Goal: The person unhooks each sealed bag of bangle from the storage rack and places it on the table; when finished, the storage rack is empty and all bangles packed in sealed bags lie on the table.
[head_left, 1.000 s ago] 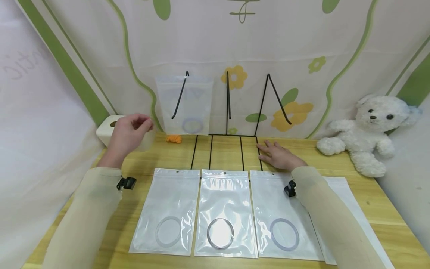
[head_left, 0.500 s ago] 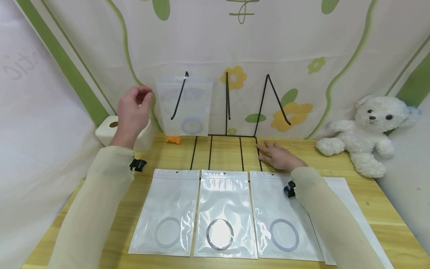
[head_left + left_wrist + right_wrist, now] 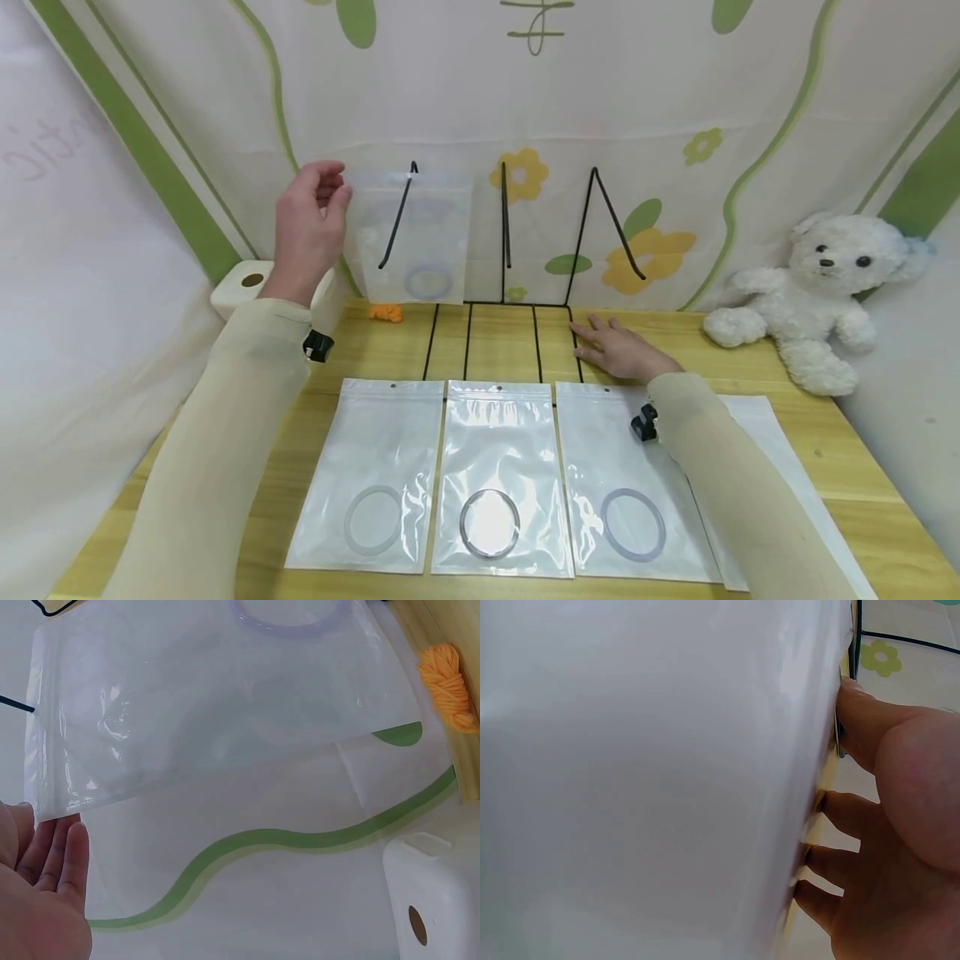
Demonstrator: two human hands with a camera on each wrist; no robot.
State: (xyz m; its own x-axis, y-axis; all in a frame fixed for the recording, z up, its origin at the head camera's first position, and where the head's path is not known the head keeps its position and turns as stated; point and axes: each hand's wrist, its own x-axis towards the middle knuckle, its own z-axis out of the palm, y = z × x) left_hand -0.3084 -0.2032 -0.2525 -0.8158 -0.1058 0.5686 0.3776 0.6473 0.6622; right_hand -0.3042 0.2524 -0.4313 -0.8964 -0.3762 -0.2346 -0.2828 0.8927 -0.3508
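A clear-and-white zip bag (image 3: 412, 237) with a pale ring in its lower part hangs on the left prong of a black wire rack (image 3: 504, 208). At its upper left corner is my left hand (image 3: 309, 221), thumb and fingers apart. In the left wrist view the fingertips reach the bag's edge and are partly hidden behind it. My right hand (image 3: 621, 348) rests on the table with fingers spread, touching the right side of the rack's base. Before me lie a left bag (image 3: 365, 475), a middle bag (image 3: 498, 479) and a right bag (image 3: 626, 483), each holding a ring.
Another white bag (image 3: 780, 467) lies partly under my right sleeve. A white tissue box (image 3: 247, 283) stands behind my left forearm, near an orange yarn bundle (image 3: 386, 312). A white teddy bear (image 3: 825, 283) sits at the right against the patterned curtain (image 3: 450, 83).
My left hand has risen from beside the tissue box to the hanging bag's upper left corner. The right hand has stayed in place.
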